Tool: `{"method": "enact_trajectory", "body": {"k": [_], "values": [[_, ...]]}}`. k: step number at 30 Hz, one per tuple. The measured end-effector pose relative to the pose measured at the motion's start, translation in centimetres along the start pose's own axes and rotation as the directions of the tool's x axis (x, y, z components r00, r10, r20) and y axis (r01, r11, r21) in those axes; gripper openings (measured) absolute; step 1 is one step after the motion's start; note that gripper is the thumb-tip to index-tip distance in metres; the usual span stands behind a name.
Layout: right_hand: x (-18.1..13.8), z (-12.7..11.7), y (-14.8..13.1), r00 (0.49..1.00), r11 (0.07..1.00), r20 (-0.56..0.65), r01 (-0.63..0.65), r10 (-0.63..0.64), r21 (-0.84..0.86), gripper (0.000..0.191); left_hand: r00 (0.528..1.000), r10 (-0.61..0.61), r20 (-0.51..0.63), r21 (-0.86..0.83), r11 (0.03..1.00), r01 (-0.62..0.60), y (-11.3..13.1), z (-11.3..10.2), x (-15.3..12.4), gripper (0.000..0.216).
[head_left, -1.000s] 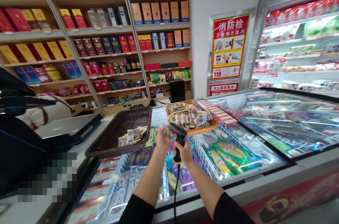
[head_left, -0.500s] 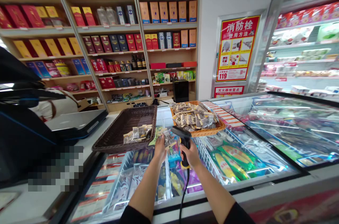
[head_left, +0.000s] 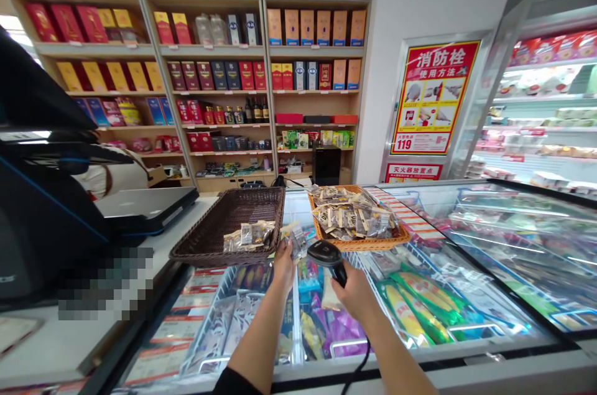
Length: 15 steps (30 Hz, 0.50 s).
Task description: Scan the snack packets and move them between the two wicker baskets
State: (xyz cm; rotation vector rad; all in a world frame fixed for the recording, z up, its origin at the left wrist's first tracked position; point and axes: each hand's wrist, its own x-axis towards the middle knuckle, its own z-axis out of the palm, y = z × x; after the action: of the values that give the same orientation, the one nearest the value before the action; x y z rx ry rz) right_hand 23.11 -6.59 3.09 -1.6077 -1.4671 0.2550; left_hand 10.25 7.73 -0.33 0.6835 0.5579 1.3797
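Note:
My left hand [head_left: 282, 267] is closed on a small clear snack packet [head_left: 299, 242], holding it beside the right end of a dark brown woven basket [head_left: 198, 239]. Several similar packets [head_left: 252, 234] lie in that basket. In my right hand [head_left: 357, 292] is a black barcode scanner [head_left: 325, 253], its head turned toward the held packet and its cable hanging down. Behind the scanner stands an orange wicker basket [head_left: 373, 244] heaped with packets [head_left: 347, 216] of the same look. My fingertips on the packet are partly hard to make out.
Both baskets rest on a glass-topped chest freezer [head_left: 466, 193] with bagged food beneath, including green-and-yellow corn packs [head_left: 420, 302]. At left, a dark machine [head_left: 41, 221] and a flat scale-like platform [head_left: 149, 202] stand on a counter. Shelves of boxes [head_left: 224, 74] line the back wall.
The scanner has tipped from upright to lying forward, and my right hand has shifted right and turned with it. My left hand still holds the packet. The whole view has swung slightly left.

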Motion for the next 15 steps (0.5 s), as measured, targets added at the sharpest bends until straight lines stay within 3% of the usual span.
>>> {"method": "enact_trajectory", "body": {"k": [11,15], "values": [[-0.1,0.1,0.1,1.000,0.990,-0.019,-0.020,0.023,0.138,0.011,1.000,0.002,-0.024,-0.026,1.000,-0.003,0.1,0.5,-0.2,0.018],[0.0,0.8,0.8,0.994,0.969,-0.095,-0.028,0.053,0.245,0.011,0.999,0.033,-0.019,0.147,0.989,-0.030,0.9,1.3,-0.7,0.020]]}}
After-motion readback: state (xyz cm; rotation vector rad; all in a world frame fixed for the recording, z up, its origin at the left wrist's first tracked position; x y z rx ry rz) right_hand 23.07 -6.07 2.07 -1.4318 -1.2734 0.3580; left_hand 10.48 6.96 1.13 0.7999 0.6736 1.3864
